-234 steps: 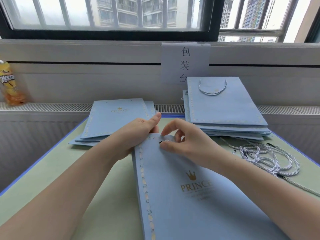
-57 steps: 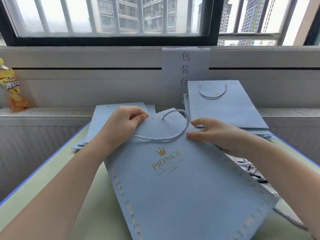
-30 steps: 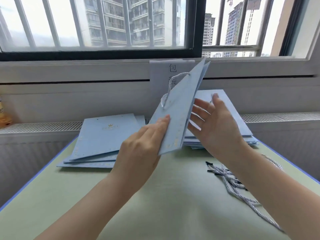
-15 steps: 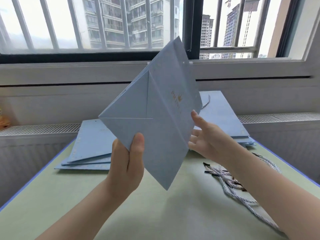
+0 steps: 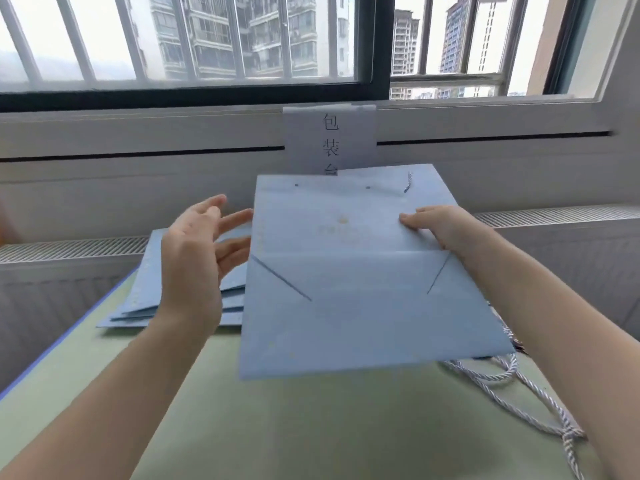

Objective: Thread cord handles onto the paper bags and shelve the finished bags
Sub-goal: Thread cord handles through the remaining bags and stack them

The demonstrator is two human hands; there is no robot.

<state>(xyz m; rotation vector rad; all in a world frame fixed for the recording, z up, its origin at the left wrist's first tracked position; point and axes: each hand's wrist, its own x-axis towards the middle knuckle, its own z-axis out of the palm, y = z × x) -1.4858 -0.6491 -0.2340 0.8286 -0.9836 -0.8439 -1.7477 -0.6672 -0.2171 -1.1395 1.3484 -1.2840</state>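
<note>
A flat light-blue paper bag (image 5: 349, 282) hangs in the air above the table, folded bottom flap toward me, two empty handle holes near its far edge. My right hand (image 5: 440, 226) grips its right edge, fingers on top. My left hand (image 5: 197, 258) hovers just left of the bag with fingers spread, off the paper. A bit of twisted cord (image 5: 408, 181) shows near the bag's far right corner. A pile of grey-white cord handles (image 5: 512, 382) lies on the table at the right, partly under the bag.
A stack of flat blue bags (image 5: 145, 299) lies at the left behind my left hand. The green table (image 5: 311, 427) has a blue edge. A paper sign (image 5: 329, 140) hangs on the wall under the window, above a radiator ledge (image 5: 69, 247).
The bag has been turned over and levelled, passing from my left hand to my right. My left hand has let go and opened beside it.
</note>
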